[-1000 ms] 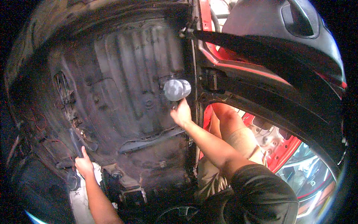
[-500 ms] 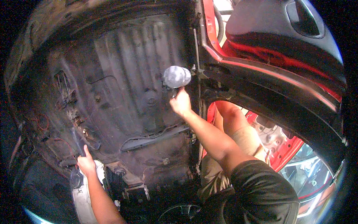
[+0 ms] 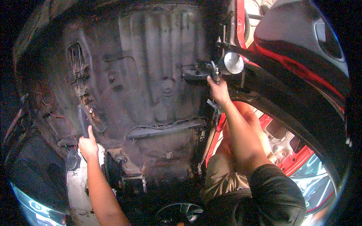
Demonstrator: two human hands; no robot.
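In my right hand (image 3: 218, 92) is a spray gun (image 3: 216, 73) with a round silver cup (image 3: 233, 63). The fingers wrap its handle, and the gun is tilted with the cup to the right, over the door sill edge of a stripped car interior. My left hand (image 3: 88, 147) closes round the black handbrake lever (image 3: 83, 116) at the middle of the car, its thumb along the top. Between my two hands lies the dark, ribbed bare floor (image 3: 151, 98). My palm hides part of the gun's handle.
A white housing (image 3: 77, 188) stands beside my left forearm. The steering wheel (image 3: 181, 209) shows at the lower edge. Thin red wires (image 3: 62, 116) run along the floor at left. The dark sill (image 3: 279, 105) crosses on the right, with a red door (image 3: 294, 160) beyond my legs.
My right hand has moved the spray gun from above the floor rightward to the sill, turning it so the cup points right. My left hand stays on the handbrake lever; the view has shifted slightly.
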